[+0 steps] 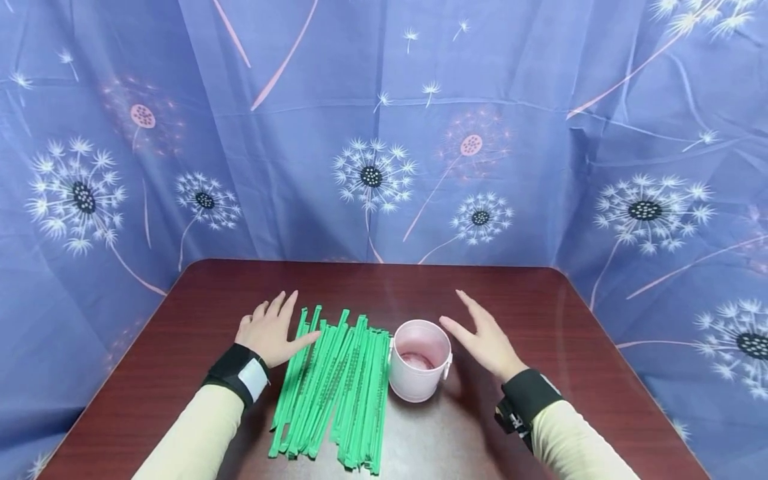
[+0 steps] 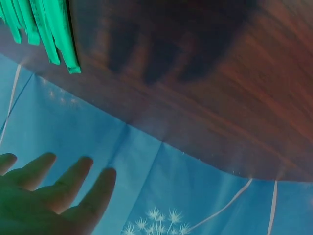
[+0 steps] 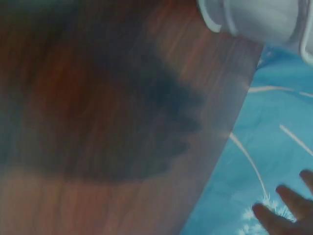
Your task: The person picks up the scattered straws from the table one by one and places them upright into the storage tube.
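Just outside the pink bucket (image 1: 413, 384), green sticks (image 1: 327, 380).

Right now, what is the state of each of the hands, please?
Left hand: open, holding nothing.
Right hand: open, holding nothing.

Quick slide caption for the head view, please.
Left hand and right hand flank green sticks and a pink bucket on a brown table.

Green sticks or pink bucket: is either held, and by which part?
Neither; the left hand and right hand have outstretched fingers, gripping nothing.
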The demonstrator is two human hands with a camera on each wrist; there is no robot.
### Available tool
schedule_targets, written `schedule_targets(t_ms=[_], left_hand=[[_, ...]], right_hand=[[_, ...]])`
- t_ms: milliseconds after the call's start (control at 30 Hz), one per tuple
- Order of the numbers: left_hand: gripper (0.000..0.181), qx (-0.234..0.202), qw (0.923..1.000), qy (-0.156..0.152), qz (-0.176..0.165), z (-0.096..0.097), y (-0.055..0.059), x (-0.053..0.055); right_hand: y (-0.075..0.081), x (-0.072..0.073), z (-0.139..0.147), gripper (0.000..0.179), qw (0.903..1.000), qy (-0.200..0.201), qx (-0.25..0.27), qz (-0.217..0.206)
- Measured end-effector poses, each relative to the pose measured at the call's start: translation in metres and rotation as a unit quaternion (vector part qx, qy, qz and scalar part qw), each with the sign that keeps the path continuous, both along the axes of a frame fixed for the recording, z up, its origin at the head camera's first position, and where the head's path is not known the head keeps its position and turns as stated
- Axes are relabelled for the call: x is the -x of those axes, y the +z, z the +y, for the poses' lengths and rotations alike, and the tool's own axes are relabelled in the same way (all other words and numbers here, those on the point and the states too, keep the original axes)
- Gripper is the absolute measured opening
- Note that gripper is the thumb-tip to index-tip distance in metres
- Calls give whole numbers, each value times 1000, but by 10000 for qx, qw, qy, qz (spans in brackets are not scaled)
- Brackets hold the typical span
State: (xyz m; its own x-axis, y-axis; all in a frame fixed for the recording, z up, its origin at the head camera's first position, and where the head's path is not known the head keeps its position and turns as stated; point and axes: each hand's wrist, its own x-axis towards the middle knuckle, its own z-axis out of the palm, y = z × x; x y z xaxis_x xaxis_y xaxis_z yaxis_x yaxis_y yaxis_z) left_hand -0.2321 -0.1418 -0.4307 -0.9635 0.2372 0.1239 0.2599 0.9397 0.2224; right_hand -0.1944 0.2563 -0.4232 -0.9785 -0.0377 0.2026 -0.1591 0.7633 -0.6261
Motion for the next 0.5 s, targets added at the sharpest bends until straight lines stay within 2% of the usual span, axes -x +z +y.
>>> schedule_targets(t_ms=[133, 233, 400, 500], left_hand=[[94, -21, 9998, -31, -213, 6, -9, 0], [89, -179, 9985, 14, -520, 9, -13, 1], [76, -332, 9932, 137, -1109, 12, -20, 3], [67, -227, 9925, 180, -1188, 14, -27, 4]], right_hand=[[-9, -8, -11, 70, 9938, 562, 962, -48], [-16, -11, -18, 69, 9837, 946, 1527, 90], [-27, -16, -27, 85, 9616, 1573, 2235, 244], [-33, -19, -31, 97, 9544, 1784, 2383, 229]])
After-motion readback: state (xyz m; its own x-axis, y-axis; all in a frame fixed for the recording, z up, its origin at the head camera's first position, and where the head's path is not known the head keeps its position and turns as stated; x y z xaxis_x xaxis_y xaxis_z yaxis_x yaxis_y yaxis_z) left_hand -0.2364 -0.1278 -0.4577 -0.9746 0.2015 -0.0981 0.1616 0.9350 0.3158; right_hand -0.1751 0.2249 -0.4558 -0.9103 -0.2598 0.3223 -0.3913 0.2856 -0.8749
